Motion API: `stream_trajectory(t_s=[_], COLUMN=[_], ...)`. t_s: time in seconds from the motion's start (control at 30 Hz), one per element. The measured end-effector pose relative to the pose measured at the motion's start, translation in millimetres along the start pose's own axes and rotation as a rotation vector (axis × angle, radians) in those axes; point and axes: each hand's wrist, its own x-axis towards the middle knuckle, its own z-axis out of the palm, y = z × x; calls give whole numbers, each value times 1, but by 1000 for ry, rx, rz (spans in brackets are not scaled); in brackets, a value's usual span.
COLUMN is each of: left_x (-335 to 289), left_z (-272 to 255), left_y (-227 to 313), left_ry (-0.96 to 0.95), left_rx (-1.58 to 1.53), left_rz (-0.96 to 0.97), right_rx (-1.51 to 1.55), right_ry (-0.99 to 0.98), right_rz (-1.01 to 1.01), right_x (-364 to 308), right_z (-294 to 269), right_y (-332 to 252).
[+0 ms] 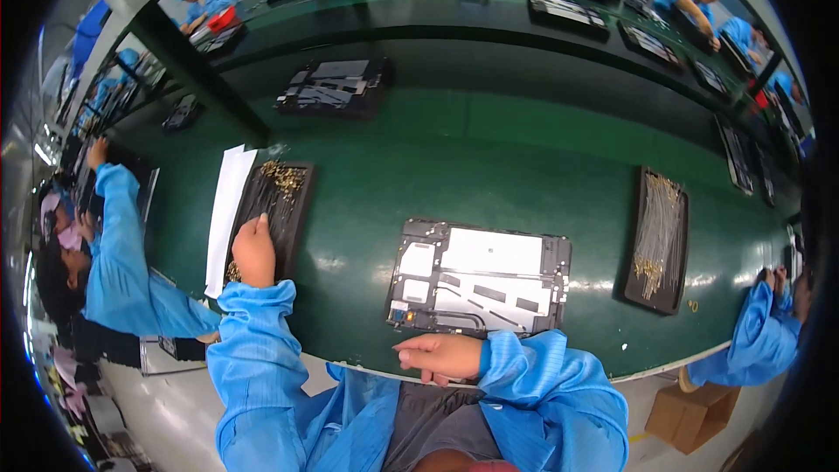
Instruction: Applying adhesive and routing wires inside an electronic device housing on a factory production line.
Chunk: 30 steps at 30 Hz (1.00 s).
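An opened tablet (494,275) lies in front of me, its inside showing silver battery plates and black strips. To the left, a dark tray (301,201) holds a heap of thin black cables (278,201) with gold-coloured ends. My left hand (253,252) is over this tray, its fingers drawn together at the cables; whatever is between the fingertips is hidden. At the bench's front edge, just below the tablet, my right hand (441,357) points leftward with fingers stretched out and nothing visible in it.
White paper (225,218) lies beside the left tray. A second tray (677,288) at right holds grey cables (657,232). More opened devices (336,86) lie farther back, near a dark green post (197,70) and raised shelf (454,13). Co-workers in blue sit left, right and opposite.
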Motion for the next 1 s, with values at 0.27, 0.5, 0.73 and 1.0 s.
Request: stream_trajectory(t_s=[0.27,0.5,0.73,1.0], left_x=[-8,-57,-102,-111], left_z=[-25,-54,-59,-58], left_y=[28,94,99,99], left_ry=[140,-47,-351,-470], left_rx=[27,-95,-214,-261], left_rz=[138,824,970,1023], right_rx=[13,89,199,232], right_ry=[22,98,576,678], right_rz=[16,16,-313,-201], right_x=[2,2,-27,-54], right_z=[-8,-9,5,1], right_y=[-12,-10,-26,-22])
